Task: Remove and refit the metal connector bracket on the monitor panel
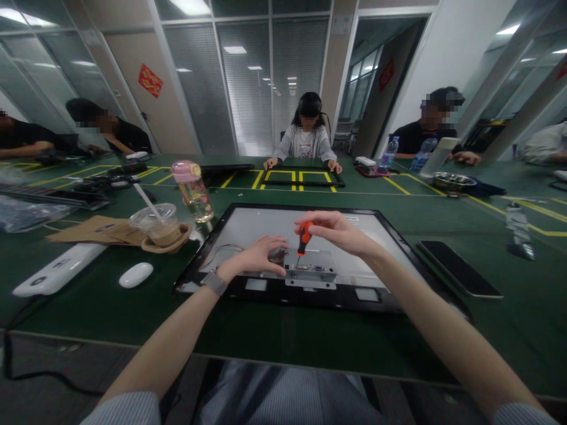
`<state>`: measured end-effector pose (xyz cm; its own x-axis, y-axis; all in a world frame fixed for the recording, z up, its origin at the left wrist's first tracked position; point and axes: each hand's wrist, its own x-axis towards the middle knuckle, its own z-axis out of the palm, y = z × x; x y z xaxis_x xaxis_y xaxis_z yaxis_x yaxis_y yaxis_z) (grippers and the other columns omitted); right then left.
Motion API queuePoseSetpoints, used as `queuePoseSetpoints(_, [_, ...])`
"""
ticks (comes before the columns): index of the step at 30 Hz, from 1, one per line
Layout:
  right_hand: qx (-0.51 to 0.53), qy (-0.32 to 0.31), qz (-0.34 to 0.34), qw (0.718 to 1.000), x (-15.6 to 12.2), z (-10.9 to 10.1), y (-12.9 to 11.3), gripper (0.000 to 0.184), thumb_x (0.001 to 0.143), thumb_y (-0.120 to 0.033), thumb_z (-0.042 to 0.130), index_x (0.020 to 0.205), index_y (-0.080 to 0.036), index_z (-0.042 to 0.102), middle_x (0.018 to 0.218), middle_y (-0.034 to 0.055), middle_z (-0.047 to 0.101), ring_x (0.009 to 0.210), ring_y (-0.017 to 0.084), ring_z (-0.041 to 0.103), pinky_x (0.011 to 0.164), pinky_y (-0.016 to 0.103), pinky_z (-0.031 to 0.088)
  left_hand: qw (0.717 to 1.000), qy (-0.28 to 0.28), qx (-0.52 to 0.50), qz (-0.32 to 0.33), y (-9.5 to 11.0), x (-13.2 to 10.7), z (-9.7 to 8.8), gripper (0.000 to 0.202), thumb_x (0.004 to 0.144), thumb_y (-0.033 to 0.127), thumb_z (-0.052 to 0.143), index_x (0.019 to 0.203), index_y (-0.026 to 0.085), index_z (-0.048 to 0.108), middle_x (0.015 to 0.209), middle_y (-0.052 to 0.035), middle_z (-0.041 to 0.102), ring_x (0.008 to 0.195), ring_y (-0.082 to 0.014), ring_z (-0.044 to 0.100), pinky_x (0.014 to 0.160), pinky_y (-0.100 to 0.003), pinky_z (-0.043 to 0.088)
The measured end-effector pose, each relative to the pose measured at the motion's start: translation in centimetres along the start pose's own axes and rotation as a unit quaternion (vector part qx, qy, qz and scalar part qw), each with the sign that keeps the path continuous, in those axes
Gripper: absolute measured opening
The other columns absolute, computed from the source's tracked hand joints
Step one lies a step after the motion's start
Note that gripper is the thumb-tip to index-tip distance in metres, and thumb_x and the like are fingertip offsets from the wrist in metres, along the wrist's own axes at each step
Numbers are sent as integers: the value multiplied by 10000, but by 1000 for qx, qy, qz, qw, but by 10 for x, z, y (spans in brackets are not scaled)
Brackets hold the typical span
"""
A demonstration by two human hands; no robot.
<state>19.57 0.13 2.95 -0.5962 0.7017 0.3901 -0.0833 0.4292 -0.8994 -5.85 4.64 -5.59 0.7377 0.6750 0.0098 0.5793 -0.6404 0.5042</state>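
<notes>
In front of me a monitor panel (363, 227) with a black frame lies flat, its pale back facing up. A metal bracket (325, 260) with video ports along its front sits near the panel's close edge. My right hand (334, 230) grips an orange and black screwdriver (305, 237), held nearly upright, its shaft pointing down at the bracket's port side. Whether the tip touches a screw is too small to tell. My left hand (261, 255) rests at the bracket's left end, thumb and fingers apart. Thin cables (225, 251) run across the panel left of that hand.
Left of the panel stand a pink-lidded bottle (195, 195), a plastic cup (159, 221) with a straw, a white mouse-like case (136, 275) and a white device (62, 268). A phone (458, 267) lies on the right. Across the green table a person holds a black frame (305, 183).
</notes>
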Motion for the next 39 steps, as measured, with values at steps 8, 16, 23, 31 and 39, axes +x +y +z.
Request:
queuePoseSetpoints(8, [-87, -12, -27, 996, -1, 4, -14, 182, 907, -326, 675, 1004, -199, 762, 1017, 59, 687, 921, 175, 653, 845, 351, 540, 1000, 2, 3, 4, -3, 1, 2, 732, 712, 592, 787, 1325, 258, 567, 1562, -75, 415, 1469, -314, 322, 1242, -490, 140])
queuePoseSetpoints(16, [-9, -69, -14, 998, -1, 4, -8, 288, 989, -312, 558, 1234, -233, 687, 1204, 73, 715, 1129, 198, 649, 991, 386, 499, 1000, -4, -3, -1, 4, 0, -2, 701, 734, 572, 779, 1325, 268, 556, 1532, -67, 450, 1438, -316, 359, 1215, -516, 194])
queuePoseSetpoints(23, [-126, 20, -48, 991, 0, 10, -7, 235, 864, -323, 724, 1077, -233, 768, 995, 55, 741, 929, 205, 670, 863, 381, 537, 1000, 0, -1, -3, -1, 0, 1, 712, 720, 589, 784, 1315, 263, 565, 1556, -66, 421, 1460, -307, 333, 1234, -491, 153])
queuePoseSetpoints(31, [-140, 66, -55, 986, 0, 12, -7, 250, 958, -337, 582, 1086, -236, 772, 1045, 73, 752, 993, 223, 677, 907, 400, 517, 1000, -5, 2, -11, 6, -1, -2, 723, 720, 593, 781, 1326, 262, 566, 1562, -69, 413, 1471, -323, 316, 1235, -505, 164])
queuePoseSetpoints(39, [-117, 94, -77, 986, 2, 14, -2, 177, 889, -380, 689, 931, -253, 804, 917, 57, 737, 898, 198, 663, 882, 392, 532, 1000, -1, -2, -7, 1, -1, 0, 728, 715, 605, 778, 1329, 278, 564, 1574, -67, 398, 1479, -320, 309, 1249, -520, 93])
